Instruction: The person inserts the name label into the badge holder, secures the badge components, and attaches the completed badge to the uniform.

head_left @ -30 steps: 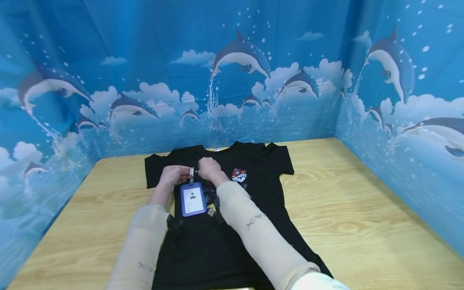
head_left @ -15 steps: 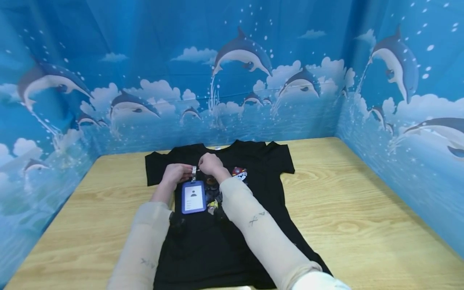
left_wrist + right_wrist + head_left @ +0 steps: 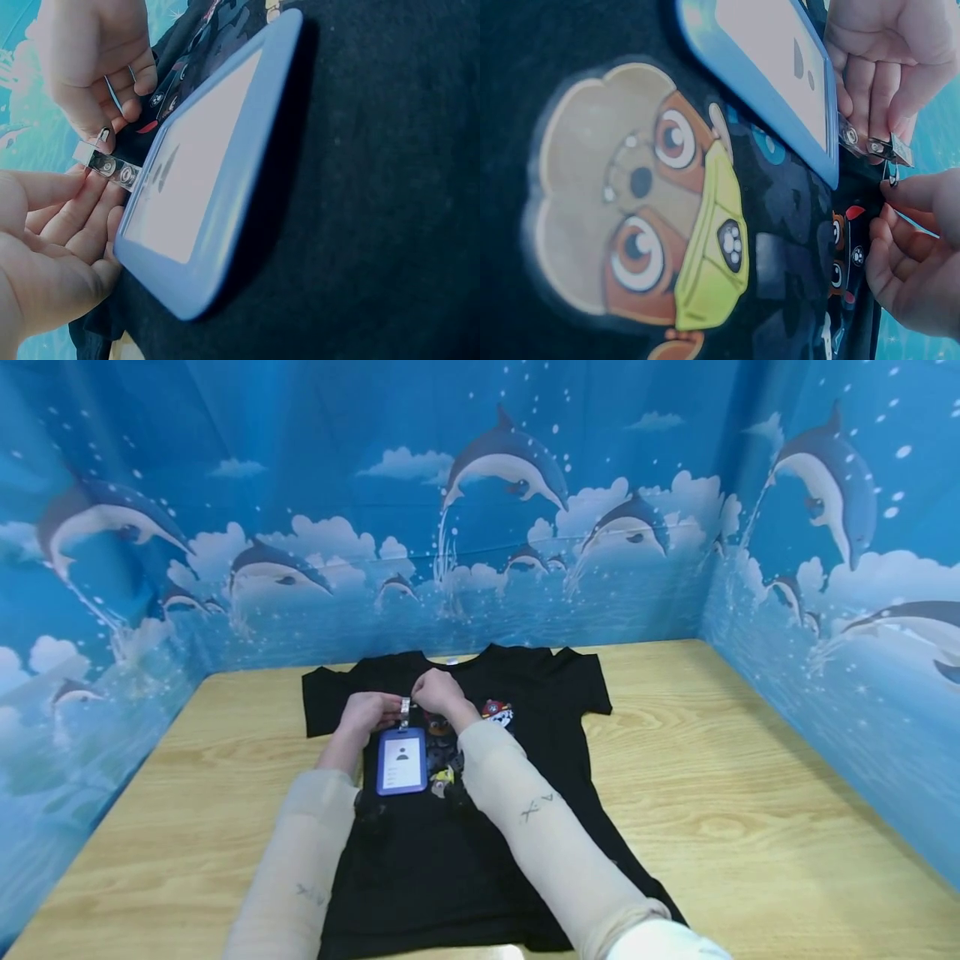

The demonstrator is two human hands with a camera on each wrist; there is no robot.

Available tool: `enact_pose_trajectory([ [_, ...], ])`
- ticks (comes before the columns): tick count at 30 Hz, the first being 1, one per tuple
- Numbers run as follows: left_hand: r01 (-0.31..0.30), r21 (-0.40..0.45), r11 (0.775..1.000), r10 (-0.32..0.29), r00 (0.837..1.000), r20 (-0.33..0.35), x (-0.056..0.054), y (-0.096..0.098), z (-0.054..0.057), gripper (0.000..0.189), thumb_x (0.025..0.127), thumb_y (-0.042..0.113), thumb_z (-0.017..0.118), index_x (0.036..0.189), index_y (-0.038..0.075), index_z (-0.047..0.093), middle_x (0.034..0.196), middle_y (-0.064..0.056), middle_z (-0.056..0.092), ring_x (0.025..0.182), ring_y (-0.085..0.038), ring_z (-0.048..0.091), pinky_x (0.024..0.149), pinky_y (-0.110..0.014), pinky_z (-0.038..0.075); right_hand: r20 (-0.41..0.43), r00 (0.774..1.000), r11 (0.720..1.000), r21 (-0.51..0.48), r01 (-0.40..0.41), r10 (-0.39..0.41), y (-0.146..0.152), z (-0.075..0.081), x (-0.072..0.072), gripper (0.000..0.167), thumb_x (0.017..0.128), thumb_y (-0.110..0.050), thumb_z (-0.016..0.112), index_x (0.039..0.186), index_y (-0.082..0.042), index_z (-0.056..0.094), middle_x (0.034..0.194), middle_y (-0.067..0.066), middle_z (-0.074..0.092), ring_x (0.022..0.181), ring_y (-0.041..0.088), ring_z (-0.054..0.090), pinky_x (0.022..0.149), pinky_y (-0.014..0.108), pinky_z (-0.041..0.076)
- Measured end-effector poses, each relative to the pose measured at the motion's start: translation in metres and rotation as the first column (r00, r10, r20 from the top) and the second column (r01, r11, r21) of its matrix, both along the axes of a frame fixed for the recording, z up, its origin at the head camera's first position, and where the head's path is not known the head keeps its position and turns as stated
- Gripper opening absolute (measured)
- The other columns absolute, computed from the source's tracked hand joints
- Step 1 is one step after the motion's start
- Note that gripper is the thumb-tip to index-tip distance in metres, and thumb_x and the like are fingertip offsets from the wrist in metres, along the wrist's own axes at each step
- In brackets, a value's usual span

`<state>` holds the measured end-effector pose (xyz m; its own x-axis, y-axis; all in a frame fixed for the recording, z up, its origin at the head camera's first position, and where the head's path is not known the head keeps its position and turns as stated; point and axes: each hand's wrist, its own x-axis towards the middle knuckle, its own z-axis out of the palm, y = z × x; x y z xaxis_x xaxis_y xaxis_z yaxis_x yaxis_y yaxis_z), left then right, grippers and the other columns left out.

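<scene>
A blue-framed ID badge holder (image 3: 402, 763) with a white card lies on the black T-shirt (image 3: 442, 885). From its top runs a clear strap with metal snaps and a badge clip (image 3: 101, 160). My left hand (image 3: 367, 711) pinches this clip between thumb and fingers from the left. On the other side my right hand (image 3: 439, 692) pinches the thin metal safety pin (image 3: 892, 177) on the clip, just above the shirt's chest. Whether the pin passes through the cloth cannot be told. In the left wrist view the holder stands tilted off the fabric.
The T-shirt lies spread on a wooden table (image 3: 720, 793), its neckline toward the back. Cartoon dog prints (image 3: 637, 202) cover its chest. Blue dolphin-patterned curtains (image 3: 337, 460) close off the back and both sides.
Both hands have shifted slightly up and right in the head view, together with the badge holder, and the whole view has drifted a little. Their grips look the same.
</scene>
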<state>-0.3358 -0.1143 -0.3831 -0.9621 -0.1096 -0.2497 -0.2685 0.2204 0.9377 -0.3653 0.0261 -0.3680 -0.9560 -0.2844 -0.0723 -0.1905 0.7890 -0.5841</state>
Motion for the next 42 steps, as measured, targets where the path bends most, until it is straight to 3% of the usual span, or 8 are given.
enact_pose_trajectory([
  [8, -0.001, 0.023, 1.0, 0.001, 1.0, 0.0, -0.0013, -0.0011, 0.0001, 0.029, 0.089, 0.003, 0.05, 0.114, -0.008, 0.061, 0.085, -0.007, 0.069, 0.07, -0.008, 0.062, 0.066, -0.023, 0.05, 0.019, 1.0, 1.0, -0.025, -0.01, 0.011, 0.0008, 0.0014, 0.0012, 0.02, 0.091, -0.014, 0.054, 0.098, -0.009, 0.072, 0.081, 0.001, 0.065, 0.065, 0.012, 0.056, 0.064, 0.027, 0.045],
  [14, -0.02, 0.047, 0.999, 0.021, 1.0, -0.01, -0.0004, -0.0026, 0.0014, 0.024, 0.086, 0.002, 0.053, 0.104, -0.008, 0.066, 0.083, -0.011, 0.069, 0.071, -0.013, 0.063, 0.066, -0.026, 0.05, 0.011, 1.0, 1.0, -0.011, -0.002, 0.002, -0.0002, 0.0024, 0.0005, 0.019, 0.089, -0.014, 0.055, 0.095, -0.01, 0.073, 0.074, -0.001, 0.064, 0.062, 0.012, 0.055, 0.062, 0.026, 0.044],
  [24, -0.068, 0.061, 0.996, 0.068, 0.998, 0.005, -0.0036, -0.0008, 0.0007, 0.028, 0.087, 0.002, 0.053, 0.111, -0.009, 0.062, 0.071, -0.001, 0.066, 0.062, -0.006, 0.061, 0.059, -0.02, 0.049, 0.02, 1.0, 0.999, -0.039, -0.003, 0.003, 0.0003, 0.0047, -0.0001, 0.02, 0.09, -0.012, 0.054, 0.083, -0.009, 0.072, 0.058, 0.003, 0.06, 0.051, 0.013, 0.053, 0.058, 0.025, 0.043],
  [35, -0.07, 0.097, 0.993, 0.069, 0.998, 0.015, -0.0011, 0.001, -0.0007, 0.028, 0.087, 0.0, 0.051, 0.112, -0.009, 0.062, 0.071, 0.001, 0.064, 0.061, -0.005, 0.06, 0.059, -0.02, 0.05, 0.013, 0.992, 0.991, -0.037, 0.129, -0.128, -0.0038, 0.0029, 0.0013, 0.013, 0.083, -0.015, 0.063, 0.08, -0.011, 0.075, 0.072, -0.001, 0.067, 0.07, 0.014, 0.059, 0.067, 0.025, 0.046],
  [42, -0.073, 0.105, 0.992, 0.071, 0.997, 0.026, -0.0033, 0.001, -0.0043, 0.028, 0.088, -0.002, 0.051, 0.113, -0.009, 0.061, 0.073, 0.0, 0.064, 0.061, -0.004, 0.06, 0.06, -0.02, 0.05, 0.059, 0.984, 0.978, -0.119, 0.172, -0.166, -0.003, -0.0013, 0.0031, 0.011, 0.081, -0.014, 0.066, 0.078, -0.008, 0.075, 0.079, 0.0, 0.069, 0.076, 0.017, 0.06, 0.066, 0.027, 0.047],
])
